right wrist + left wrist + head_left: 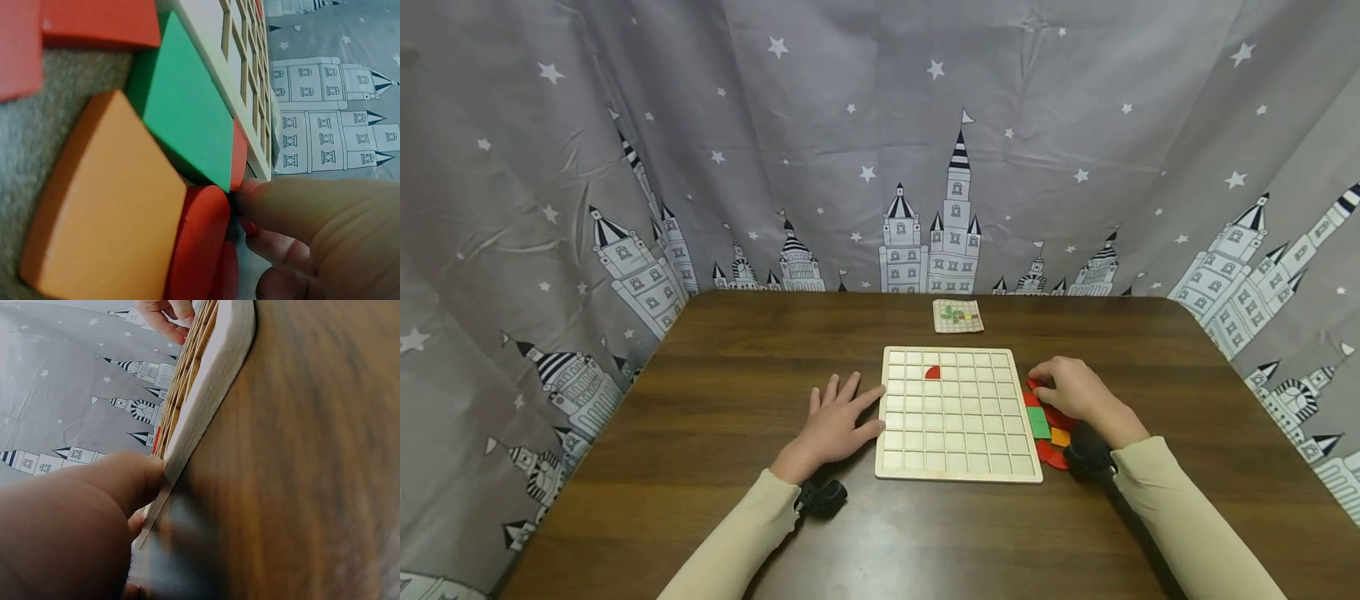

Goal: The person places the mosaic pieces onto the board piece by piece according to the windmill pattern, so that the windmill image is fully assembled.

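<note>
A pale wooden grid board (958,477) lies on the table with a red quarter-round piece (933,372) in one cell of its second row. My left hand (831,429) has its fingers spread, thumb and index fingertip touching the board's left edge. Beyond the right edge, my right hand (1078,396) pinches a small red piece (249,226) between thumb and fingers; most of it is hidden. Close to that hand lie a green block (184,106), an orange block (112,206) and several red pieces (1051,454), loosely bunched along the board.
Behind the board lies a small pattern card (958,305) printed with a grid and green, red and yellow shapes. The brown wooden table (760,350) reaches back to a grey curtain (865,100) with castles and stars. Black wrist cameras (822,498) sit on both wrists.
</note>
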Demonstrator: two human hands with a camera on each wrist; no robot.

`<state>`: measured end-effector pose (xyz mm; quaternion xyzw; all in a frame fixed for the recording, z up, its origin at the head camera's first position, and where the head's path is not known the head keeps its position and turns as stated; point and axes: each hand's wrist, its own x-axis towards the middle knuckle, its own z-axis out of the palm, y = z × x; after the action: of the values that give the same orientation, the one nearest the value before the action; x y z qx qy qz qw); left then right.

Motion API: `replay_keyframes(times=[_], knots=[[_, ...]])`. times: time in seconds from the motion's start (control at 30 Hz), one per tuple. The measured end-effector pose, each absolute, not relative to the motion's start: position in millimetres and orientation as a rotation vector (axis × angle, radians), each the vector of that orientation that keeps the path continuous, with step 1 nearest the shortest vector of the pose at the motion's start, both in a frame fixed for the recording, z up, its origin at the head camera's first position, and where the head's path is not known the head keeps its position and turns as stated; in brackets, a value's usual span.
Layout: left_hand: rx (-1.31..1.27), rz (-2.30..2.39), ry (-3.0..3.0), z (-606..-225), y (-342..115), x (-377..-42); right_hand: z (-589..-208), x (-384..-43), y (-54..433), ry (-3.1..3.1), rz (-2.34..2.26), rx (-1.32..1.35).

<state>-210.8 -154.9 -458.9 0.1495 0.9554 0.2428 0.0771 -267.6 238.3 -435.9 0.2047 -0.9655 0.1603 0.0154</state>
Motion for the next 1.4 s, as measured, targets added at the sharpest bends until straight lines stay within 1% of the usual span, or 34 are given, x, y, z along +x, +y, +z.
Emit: replay_keyframes(times=[0.23,0.43,0.87,1.1,1.4], knots=[[0.442,0.72,2.858,-457.1,-156.5,-210.5,-434.1,-269.4,231.9,-2.981,0.519,0.631],[0.432,0.718,2.867,-457.1,-157.6,-210.8,-429.6,-271.5,213.3,-2.997,0.584,0.67],[0.44,0.723,2.864,-458.4,-156.7,-211.1,-424.9,-271.8,171.3,-2.93,0.648,0.854],[0.45,0.715,2.864,-458.8,-156.3,-212.0,-426.2,-272.9,145.8,-2.875,0.581,0.994],[0.446,0.716,2.864,-459.1,-155.4,-212.0,-428.5,-272.4,119.8,-2.868,0.575,1.046]])
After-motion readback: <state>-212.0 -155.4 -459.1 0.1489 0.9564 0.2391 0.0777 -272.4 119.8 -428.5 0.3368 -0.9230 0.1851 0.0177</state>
